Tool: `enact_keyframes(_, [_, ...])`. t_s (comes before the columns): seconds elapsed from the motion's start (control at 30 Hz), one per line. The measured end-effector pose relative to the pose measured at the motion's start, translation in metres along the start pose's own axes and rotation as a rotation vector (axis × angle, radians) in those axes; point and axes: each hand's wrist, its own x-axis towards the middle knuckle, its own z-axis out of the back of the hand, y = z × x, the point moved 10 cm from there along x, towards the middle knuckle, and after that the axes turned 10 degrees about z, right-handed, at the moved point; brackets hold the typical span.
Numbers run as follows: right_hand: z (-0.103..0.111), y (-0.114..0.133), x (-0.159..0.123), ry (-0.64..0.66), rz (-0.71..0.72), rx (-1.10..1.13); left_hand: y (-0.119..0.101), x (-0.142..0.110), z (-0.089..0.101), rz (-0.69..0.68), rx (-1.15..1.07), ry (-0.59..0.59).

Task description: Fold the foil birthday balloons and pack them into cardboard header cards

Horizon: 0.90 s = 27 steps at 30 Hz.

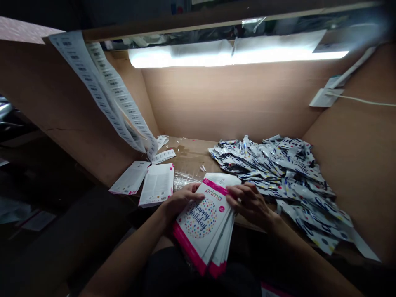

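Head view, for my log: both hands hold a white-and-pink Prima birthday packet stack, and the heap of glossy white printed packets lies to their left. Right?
No: the heap of glossy white printed packets lies right of the hands, not left, as the head view shows. The left hand and right hand hold the white-and-pink Prima birthday packet stack.

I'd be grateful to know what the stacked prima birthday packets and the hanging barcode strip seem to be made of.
The prima birthday packets look like smooth printed card or coated paper: flat, stiff-edged, with a soft sheen. The hanging barcode strip looks like thin paper, perhaps label backing, since it droops and curls limply.
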Motion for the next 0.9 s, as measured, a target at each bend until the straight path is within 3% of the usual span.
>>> enact_keyframes(0.1, [0.022, -0.051, -0.020, -0.284, -0.347, -0.057, -0.029, 0.005, -0.001, -0.263, 0.039, -0.182])
enact_keyframes(0.2, [0.011, -0.084, -0.038, -0.515, -0.646, 0.254, -0.043, 0.006, 0.011, -0.479, 0.149, -0.408])
enact_keyframes(0.33, [-0.046, -0.070, -0.024, -0.506, -0.739, 0.748, -0.018, 0.022, 0.023, -0.519, 0.246, -0.511])
enact_keyframes(0.5, [-0.085, -0.048, -0.029, -0.536, -0.831, 0.803, 0.023, 0.033, 0.039, -0.595, 0.183, -0.597])
enact_keyframes(0.7, [-0.094, -0.040, -0.040, -0.510, -0.939, 0.567, 0.033, 0.038, 0.045, -0.599, 0.188, -0.678])
enact_keyframes(0.8, [-0.091, -0.039, -0.044, -0.456, -1.013, 0.531, 0.026, 0.040, 0.042, -0.539, 0.167, -0.630])
enact_keyframes(0.9, [-0.087, -0.037, -0.043, -0.455, -1.041, 0.650, 0.026, 0.038, 0.032, -0.462, 0.120, -0.551])
